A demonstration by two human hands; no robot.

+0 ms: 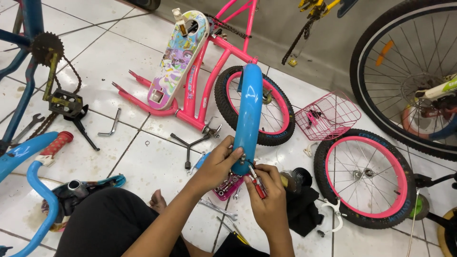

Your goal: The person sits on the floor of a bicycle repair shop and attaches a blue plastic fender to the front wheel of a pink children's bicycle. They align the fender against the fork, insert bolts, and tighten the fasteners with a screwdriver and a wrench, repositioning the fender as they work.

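**Blue mudguard in hand, pliers at its bracket**

My left hand (pixel 220 162) is wrapped around the lower end of the long curved blue plastic mudguard (pixel 249 114), fingers clenched on its edge, right in the middle of the frame. The mudguard rises from my grip toward the top centre, lying across the small pink-rimmed wheel with the black tyre (pixel 276 119) behind it. My right hand (pixel 269 197) sits just below and to the right, fingers closed around the red-handled pliers (pixel 258 184), whose nose points up at the small metal bracket (pixel 245 159) at the mudguard's bottom end. Whether the nose actually bites the bracket, I cannot tell.

Under my hands a pink tray of small parts (pixel 227 188) lies on the white tiled floor (pixel 143 162), with a flat steel spanner (pixel 218 208) just below it. A black cloth (pixel 302 209) lies just right of my right hand. Upper centre, the pink bicycle frame (pixel 209 71) lies on its side with a colourful printed chain guard (pixel 178 59). To the right sit a pink wire basket (pixel 328 115) and a second pink-rimmed wheel (pixel 364 178), flat on the tiles. A black Y-shaped socket wrench (pixel 189 145) rests left of centre
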